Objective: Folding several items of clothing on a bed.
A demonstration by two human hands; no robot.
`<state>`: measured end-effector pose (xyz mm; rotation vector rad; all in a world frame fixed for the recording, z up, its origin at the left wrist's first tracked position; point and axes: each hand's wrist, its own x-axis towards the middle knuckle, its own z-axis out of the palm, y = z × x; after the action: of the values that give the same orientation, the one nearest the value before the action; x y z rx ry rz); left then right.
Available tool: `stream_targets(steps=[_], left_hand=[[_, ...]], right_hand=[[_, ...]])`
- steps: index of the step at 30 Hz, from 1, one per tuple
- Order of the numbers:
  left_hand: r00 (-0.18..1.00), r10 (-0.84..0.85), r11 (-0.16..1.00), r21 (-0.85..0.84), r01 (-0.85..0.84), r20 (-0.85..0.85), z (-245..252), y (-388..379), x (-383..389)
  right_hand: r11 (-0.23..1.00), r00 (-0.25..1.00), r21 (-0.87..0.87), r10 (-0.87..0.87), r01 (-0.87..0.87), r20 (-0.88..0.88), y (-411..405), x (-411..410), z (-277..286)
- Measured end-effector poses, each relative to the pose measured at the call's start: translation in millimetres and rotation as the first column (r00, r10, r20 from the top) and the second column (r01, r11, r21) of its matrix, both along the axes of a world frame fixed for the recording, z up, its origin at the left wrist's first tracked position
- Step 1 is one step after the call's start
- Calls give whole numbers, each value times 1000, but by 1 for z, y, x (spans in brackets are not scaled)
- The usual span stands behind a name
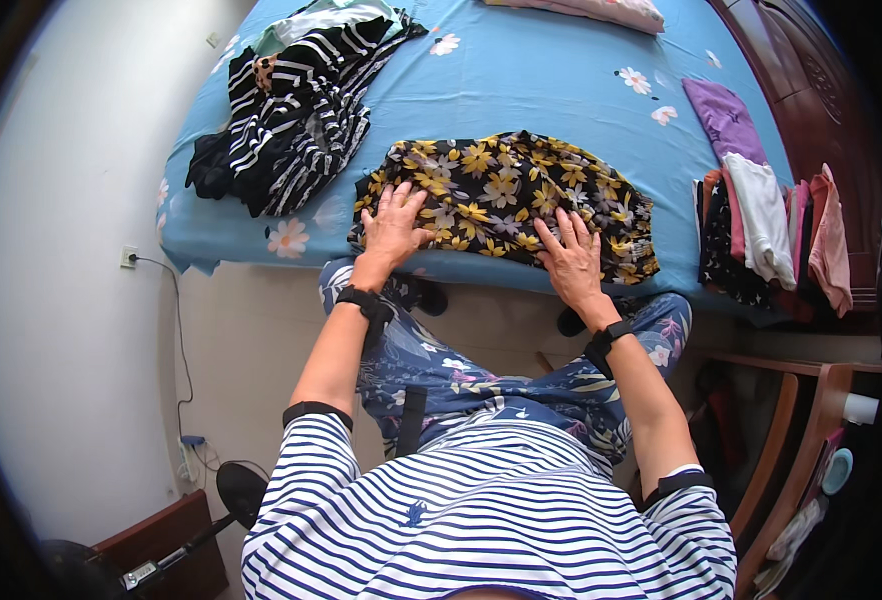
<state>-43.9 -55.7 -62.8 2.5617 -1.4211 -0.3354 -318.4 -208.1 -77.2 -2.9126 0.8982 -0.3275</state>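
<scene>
A black garment with yellow and grey flowers [501, 180] lies spread along the near edge of the bed, its right end gathered like elastic. My left hand [394, 229] rests palm down on its left part, fingers spread. On the right part of the same cloth lies my right hand [572, 259], also flat with its fingers apart. Neither hand grips the fabric. Beyond my left hand is a loose heap of black-and-white striped clothes [298, 120]. To the right of the garment, folded clothes [763, 225] stand in a row, with a folded purple garment [724, 120] behind them.
The bed wears a blue flowered sheet [486, 90]. A pink folded cloth [583, 11] lies at the far side. A dark wooden headboard [816, 90] borders the right. A cord hangs from a wall socket [129, 257] at left. Wooden furniture [793, 457] stands at lower right.
</scene>
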Motion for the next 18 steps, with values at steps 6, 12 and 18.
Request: stream_targets(steps=[6,12,18], left_hand=[[953,245,868,-398,-298,-178,-12,41,55],[771,330,811,-254,-526,-544,-21,53,75],[690,175,846,-252,-471,-702,-12,53,72]], right_hand=[[998,997,38,-51,53,-50,2,4,-2],[999,997,2,-44,44,-56,1,3,-6],[999,998,8,-42,43,-54,0,3,-7]])
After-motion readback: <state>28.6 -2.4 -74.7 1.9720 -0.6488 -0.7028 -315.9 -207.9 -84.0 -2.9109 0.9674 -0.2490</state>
